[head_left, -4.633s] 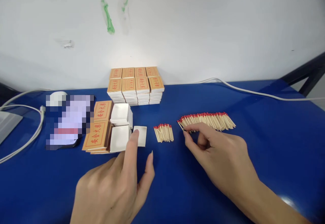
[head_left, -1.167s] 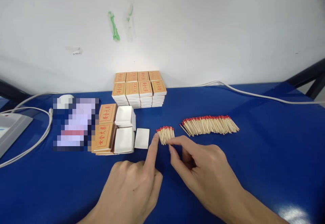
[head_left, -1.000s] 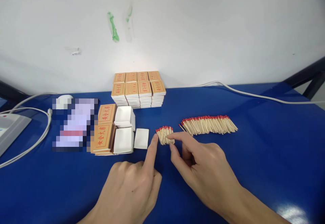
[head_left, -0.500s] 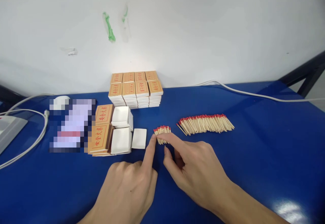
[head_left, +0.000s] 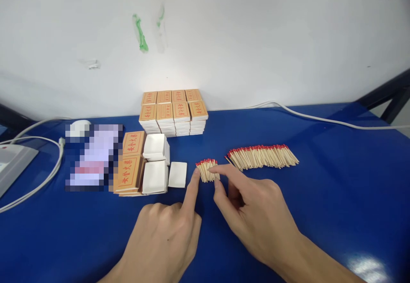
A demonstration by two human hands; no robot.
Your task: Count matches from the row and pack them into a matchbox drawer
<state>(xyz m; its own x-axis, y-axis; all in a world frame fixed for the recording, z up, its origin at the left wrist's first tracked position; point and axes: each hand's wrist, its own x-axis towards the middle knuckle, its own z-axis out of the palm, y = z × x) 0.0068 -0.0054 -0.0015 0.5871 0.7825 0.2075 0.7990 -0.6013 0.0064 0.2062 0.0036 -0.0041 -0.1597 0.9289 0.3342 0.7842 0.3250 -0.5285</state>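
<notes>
Where your left hand (head_left: 166, 231) points: left edge of the small match pile (head_left: 205, 172), index fingertip right at the outermost sticks.
Left grip: index straight, other fingers curled under; can't tell from this angle whether thumb and fingers meet.
Right hand (head_left: 262, 214): at the right side of the same pile, index tip over the sticks, thumb by their lower ends.
Right grip: thumb and index apart, remaining fingers folded under.
Small match pile: flat on the blue counter (head_left: 336, 197), between your two index fingers, red heads facing away from you.
Long match row (head_left: 262, 157): to the right and slightly farther out, separate from the small pile, heads also away; leftmost match slants.
Loose tray (head_left: 177, 175): white, between the small pile and the tray stacks (head_left: 155, 177).
Tray stacks: two, one behind the other, white.
Sleeve stacks (head_left: 130, 172): orange, red characters, just left of the trays.
Box block (head_left: 173, 112): layered matchboxes, two rows of four on top, near the wall (head_left: 256, 39).
Phone (head_left: 96, 154): left of the sleeves, pixelated.
</notes>
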